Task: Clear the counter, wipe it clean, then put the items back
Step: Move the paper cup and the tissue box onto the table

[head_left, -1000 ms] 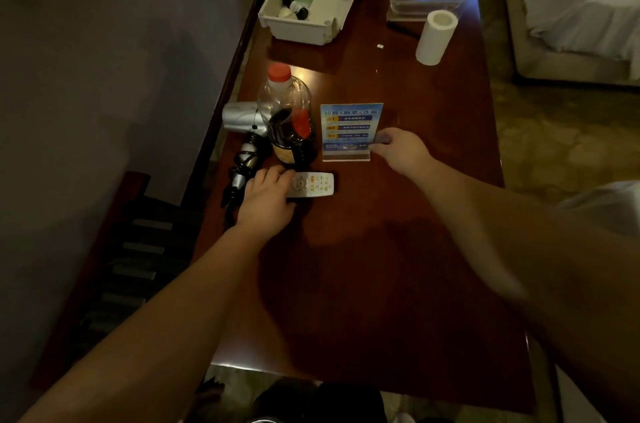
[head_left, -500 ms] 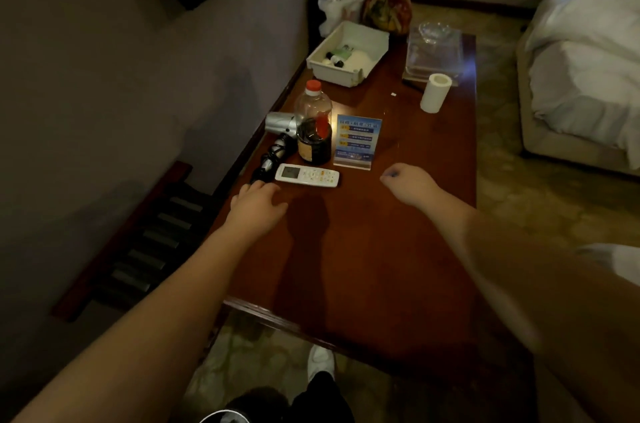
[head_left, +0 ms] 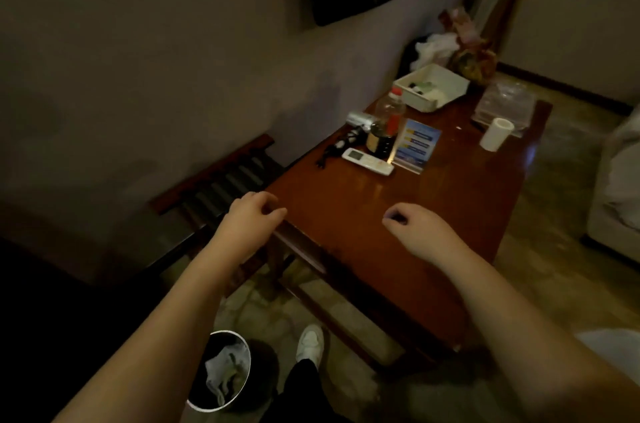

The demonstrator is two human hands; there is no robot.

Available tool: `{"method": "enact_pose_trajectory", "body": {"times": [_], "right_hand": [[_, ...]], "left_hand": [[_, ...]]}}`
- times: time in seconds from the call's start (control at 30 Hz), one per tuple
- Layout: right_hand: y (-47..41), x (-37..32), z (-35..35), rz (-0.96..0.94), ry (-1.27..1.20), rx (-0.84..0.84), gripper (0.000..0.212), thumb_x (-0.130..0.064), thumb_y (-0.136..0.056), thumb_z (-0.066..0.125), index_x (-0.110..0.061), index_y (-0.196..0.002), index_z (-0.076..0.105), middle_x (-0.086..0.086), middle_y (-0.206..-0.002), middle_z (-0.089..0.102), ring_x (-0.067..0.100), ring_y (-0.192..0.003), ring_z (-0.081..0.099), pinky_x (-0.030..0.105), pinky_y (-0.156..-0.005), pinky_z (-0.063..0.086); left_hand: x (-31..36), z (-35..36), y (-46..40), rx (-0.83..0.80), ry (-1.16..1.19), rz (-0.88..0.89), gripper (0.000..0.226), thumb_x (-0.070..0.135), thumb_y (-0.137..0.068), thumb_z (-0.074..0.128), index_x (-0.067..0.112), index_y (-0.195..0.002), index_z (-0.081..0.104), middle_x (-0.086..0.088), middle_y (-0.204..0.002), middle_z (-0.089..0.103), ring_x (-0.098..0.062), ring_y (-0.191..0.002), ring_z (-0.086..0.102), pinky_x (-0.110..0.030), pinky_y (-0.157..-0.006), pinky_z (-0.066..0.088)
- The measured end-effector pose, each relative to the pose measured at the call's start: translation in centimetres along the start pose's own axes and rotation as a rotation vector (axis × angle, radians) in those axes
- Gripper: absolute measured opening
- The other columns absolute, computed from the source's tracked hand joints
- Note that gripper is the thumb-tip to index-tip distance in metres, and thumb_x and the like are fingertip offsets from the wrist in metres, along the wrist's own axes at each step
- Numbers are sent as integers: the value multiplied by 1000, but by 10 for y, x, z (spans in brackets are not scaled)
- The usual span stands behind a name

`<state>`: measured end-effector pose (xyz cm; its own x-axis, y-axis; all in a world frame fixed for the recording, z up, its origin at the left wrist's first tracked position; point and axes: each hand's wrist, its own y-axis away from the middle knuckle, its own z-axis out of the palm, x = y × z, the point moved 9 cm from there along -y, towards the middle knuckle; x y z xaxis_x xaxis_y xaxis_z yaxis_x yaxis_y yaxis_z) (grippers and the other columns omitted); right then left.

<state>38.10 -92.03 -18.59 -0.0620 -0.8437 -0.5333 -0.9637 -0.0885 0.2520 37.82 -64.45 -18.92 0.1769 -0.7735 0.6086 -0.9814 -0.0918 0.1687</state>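
A glossy brown counter [head_left: 415,214] carries a white remote [head_left: 367,161], a dark bottle with a red cap [head_left: 387,126], a blue standing card [head_left: 415,145], a silver hair dryer [head_left: 360,119] with a black cord, a white tray [head_left: 433,86] and a white paper roll [head_left: 496,133]. My left hand [head_left: 251,213] hovers at the counter's near left corner, fingers loosely curled, holding nothing. My right hand [head_left: 415,227] hangs over the near part of the counter, fingers loosely curled and empty. Both hands are well short of the items.
A bin [head_left: 221,370] with crumpled paper stands on the floor by my white shoe [head_left: 310,343]. A slatted dark wooden rack [head_left: 221,183] sits left of the counter by the wall. A clear plastic box [head_left: 505,104] is at the far end. A bed [head_left: 620,180] lies to the right.
My left hand let go of the remote and my right hand left the blue card. Both hands drew back to the near end as the view pulled away.
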Motion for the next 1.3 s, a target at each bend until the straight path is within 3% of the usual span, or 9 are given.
{"method": "enact_pose_trajectory", "body": {"times": [0.1,0.2,0.33,0.53,0.77,0.93,1.17,1.3], "right_hand": [[17,-38,26,-96,49,-26,20,-37,-97,50,-30,-113,59,-12,-108,53,5,-93,52,21,-71,41],[33,-79,54,-200,58,-71,22,-39,-96,50,-32,-115,58,-15,-109,52,3,-94,51,20,-72,41],[53,-130,102,-340,82,-187,23,-42,-95,50,-34,-115,57,-16,-113,53,-3,-87,50,13,-64,39],[91,-206,176,-506,170,-341,32,-40,-97,48,-26,-125,56,-11,-124,52,7,-105,54,25,-87,48],[130,-307,252,-708,237,-371,27,-37,-96,52,-27,-120,59,-11,-117,57,-1,-91,49,17,-79,44],[167,-387,310,-815,268,-424,31,-40,-96,50,-28,-123,57,-13,-117,56,1,-100,52,18,-82,46],[209,-483,371,-893,268,-497,32,-42,-97,49,-31,-125,55,-17,-117,53,-1,-99,51,15,-79,43],[225,-546,392,-930,238,-487,30,-43,-96,50,-32,-123,56,-22,-107,50,-5,-91,50,12,-68,41]], "left_hand": [[-42,-35,45,79,26,-68,42,42,-95,53,22,-131,54,3,-132,48,-17,-111,54,-34,-82,54],[-82,-68,88,163,8,-141,39,41,-93,56,21,-125,60,1,-126,54,-19,-116,51,-41,-94,48],[-130,-101,147,265,-2,-249,37,40,-93,56,20,-123,61,2,-122,56,-21,-118,49,-41,-99,43],[-205,-136,238,399,-11,-448,39,43,-94,56,23,-127,59,6,-127,54,-15,-121,47,-38,-101,44],[-295,-183,352,543,-39,-589,40,40,-94,55,23,-130,57,6,-130,53,-14,-124,44,-38,-102,42],[-358,-226,420,582,-44,-660,39,38,-95,54,21,-130,56,5,-131,52,-15,-123,45,-41,-102,42],[-443,-296,469,574,-31,-705,37,42,-95,53,25,-127,57,8,-128,52,-14,-123,43,-39,-103,40],[-483,-346,492,626,-35,-698,36,42,-95,54,24,-125,59,9,-125,52,-14,-122,44,-40,-104,40]]}}
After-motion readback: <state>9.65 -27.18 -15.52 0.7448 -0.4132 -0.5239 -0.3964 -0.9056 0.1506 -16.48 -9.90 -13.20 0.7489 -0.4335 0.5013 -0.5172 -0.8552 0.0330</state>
